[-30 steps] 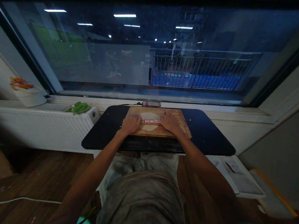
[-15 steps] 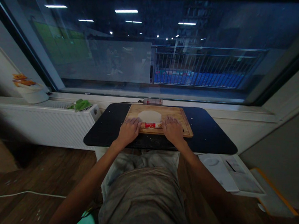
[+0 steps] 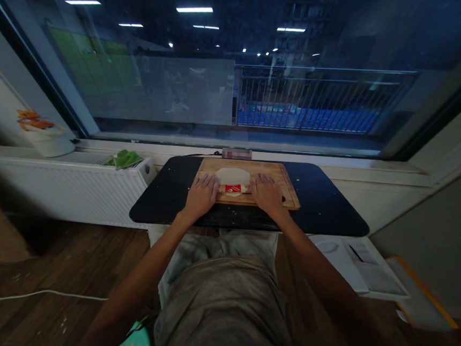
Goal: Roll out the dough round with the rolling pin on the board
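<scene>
A flat, pale round of dough point(image 3: 233, 175) lies on a wooden cutting board point(image 3: 211, 164). Across its near part rests a rolling pin point(image 3: 233, 188) with a red label in the middle, and a sliver of dough shows on my side of it. My left hand point(image 3: 201, 196) presses over the pin's left end. Over the right end lies my right hand point(image 3: 268, 193), its fingers pointing away from me. Both hands cover the pin's ends, and a dark tip shows just past my right hand.
The board sits on a black table point(image 3: 328, 203) with pale specks, below a wide window. A radiator point(image 3: 92, 188) at the left bears a green cloth point(image 3: 124, 159) and a white pot point(image 3: 49, 143). A white box-like tray point(image 3: 383, 267) stands low at the right. A white cable point(image 3: 42, 292) crosses the floor.
The rolling pin has rolled slightly away from me over the dough, both hands moving with it. Its label has turned, and dough now shows on the near side. The view has tilted slightly.
</scene>
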`<state>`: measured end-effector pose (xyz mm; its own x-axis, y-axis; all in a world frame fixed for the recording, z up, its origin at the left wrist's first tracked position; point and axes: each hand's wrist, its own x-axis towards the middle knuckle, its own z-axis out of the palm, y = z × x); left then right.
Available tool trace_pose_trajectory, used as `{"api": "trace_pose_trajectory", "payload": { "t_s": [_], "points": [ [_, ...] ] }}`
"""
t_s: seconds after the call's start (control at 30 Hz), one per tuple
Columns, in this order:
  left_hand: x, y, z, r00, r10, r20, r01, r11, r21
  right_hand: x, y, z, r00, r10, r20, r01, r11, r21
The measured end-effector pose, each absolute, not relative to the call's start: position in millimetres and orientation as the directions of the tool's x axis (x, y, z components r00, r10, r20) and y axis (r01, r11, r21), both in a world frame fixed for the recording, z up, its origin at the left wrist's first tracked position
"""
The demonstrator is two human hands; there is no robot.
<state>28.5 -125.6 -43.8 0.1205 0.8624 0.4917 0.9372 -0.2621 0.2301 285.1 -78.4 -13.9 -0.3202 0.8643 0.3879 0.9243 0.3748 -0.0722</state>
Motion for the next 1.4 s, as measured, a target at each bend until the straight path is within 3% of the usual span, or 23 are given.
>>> {"api": "trace_pose_trajectory", "payload": {
  "t_s": [0.27, 0.47, 0.6, 0.9, 1.2, 1.4],
  "points": [
    [32, -86, -25, 0.068, 0.903, 0.425, 0.991, -0.11, 0.076, 272, -38, 5, -0.352, 0.893, 0.282, 0.932, 0.361, 0.019],
    [32, -96, -23, 0.128, 0.892, 0.433, 0.988, -0.155, 0.027, 274, -48, 1, -0.368, 0.879, 0.304, 0.925, 0.38, 0.02],
    [34, -114, -25, 0.124, 0.885, 0.448, 0.985, -0.164, 0.05, 276, -65, -7, -0.305, 0.882, 0.36, 0.943, 0.333, -0.017],
    [33, -143, -41, 0.144, 0.826, 0.546, 0.954, -0.262, 0.145, 286, -101, -23, -0.307, 0.813, 0.495, 0.918, 0.389, -0.071],
    [32, -157, -56, 0.134, 0.805, 0.578, 0.94, -0.287, 0.183, 294, -122, -29, -0.337, 0.772, 0.539, 0.902, 0.428, -0.05],
    [31, -146, -54, 0.125, 0.835, 0.535, 0.95, -0.256, 0.177, 291, -105, -24, -0.349, 0.805, 0.48, 0.912, 0.409, -0.024]
  ]
}}
